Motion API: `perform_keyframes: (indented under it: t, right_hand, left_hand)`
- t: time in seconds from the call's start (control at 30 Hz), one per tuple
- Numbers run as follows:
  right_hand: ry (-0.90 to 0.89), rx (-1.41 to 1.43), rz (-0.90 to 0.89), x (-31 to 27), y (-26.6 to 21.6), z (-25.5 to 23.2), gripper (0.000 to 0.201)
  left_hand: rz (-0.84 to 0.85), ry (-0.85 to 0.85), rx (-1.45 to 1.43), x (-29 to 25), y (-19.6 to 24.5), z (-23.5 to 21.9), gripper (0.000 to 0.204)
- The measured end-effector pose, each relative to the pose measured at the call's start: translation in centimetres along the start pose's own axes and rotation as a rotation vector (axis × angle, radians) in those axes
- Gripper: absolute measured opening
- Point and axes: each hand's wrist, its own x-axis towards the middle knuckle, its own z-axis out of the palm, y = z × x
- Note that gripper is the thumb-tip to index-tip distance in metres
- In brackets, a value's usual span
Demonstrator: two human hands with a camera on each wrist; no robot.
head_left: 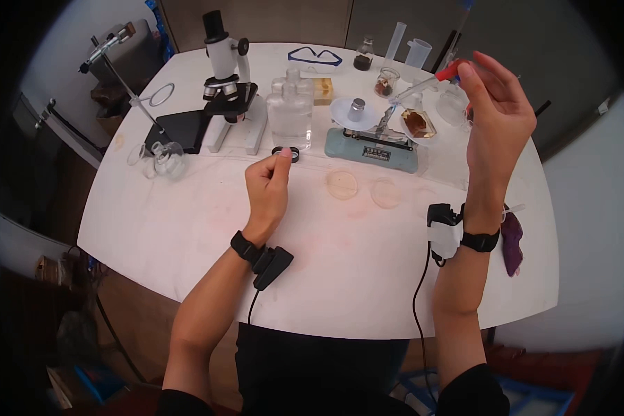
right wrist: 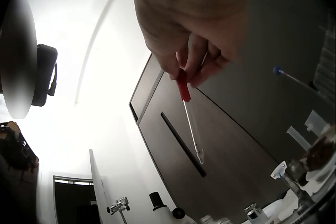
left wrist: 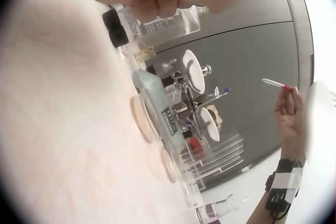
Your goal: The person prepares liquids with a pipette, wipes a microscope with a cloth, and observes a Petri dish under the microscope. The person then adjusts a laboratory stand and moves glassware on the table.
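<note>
Above the balance (head_left: 371,150), red-bulbed dropper (head_left: 426,84) pinched in right hand (head_left: 500,121)

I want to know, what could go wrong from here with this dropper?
The right hand pinches the dropper by its red top, so a squeeze might release drops, if there is liquid; I cannot tell. Lowered carelessly, its glass tip might hit the balance or upset the metal weight. The left hand is near clear bottles and might knock them.
</note>
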Motion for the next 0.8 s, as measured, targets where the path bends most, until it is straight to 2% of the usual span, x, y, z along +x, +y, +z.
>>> perform_keyframes:
  t: [0.07,0.13,0.2,0.3,0.43,0.53,0.57,0.63,0.77,0.8]
  right_hand:
    - [-0.041,0.081,-0.006,-0.1,1.0,2.7,0.033]
    - [-0.091,0.097,-0.005,0.2,0.4,5.0,0.033]
    - [-0.151,0.007,0.062,-0.1,0.3,7.8,0.033]
    - [-0.223,-0.010,-0.020,0.1,1.9,11.0,0.034]
    - [-0.293,-0.109,-0.114,0.3,2.0,13.1,0.032]
    - [-0.347,-0.181,-0.153,-0.2,2.0,13.8,0.032]
    - [-0.346,-0.221,-0.125,0.0,0.3,13.1,0.031]
    - [-0.353,-0.229,-0.089,-0.6,0.9,13.8,0.029]
    - [-0.392,-0.243,-0.126,-1.4,1.8,14.4,0.027]
    - [-0.389,-0.280,-0.116,-1.3,-0.1,13.5,0.026]
  left_hand:
    - [0.036,-0.011,0.056,-0.5,-1.2,-0.1,0.048]
    - [0.073,-0.023,0.120,-1.0,-0.4,0.3,0.048]
    - [0.085,-0.065,0.092,-0.9,-0.4,0.3,0.047]
    - [0.049,-0.072,0.033,-0.8,-0.8,0.1,0.047]
    - [0.004,-0.062,-0.030,-1.2,0.0,0.4,0.049]
    - [0.051,-0.029,-0.043,-1.0,-0.6,0.3,0.048]
    - [0.047,-0.007,-0.063,-1.8,0.8,0.9,0.048]
    - [0.041,-0.011,-0.031,-1.4,0.3,0.7,0.046]
    - [0.041,-0.002,-0.033,-1.1,0.0,0.5,0.045]
    - [0.058,-0.001,-0.020,-2.0,1.8,1.2,0.043]
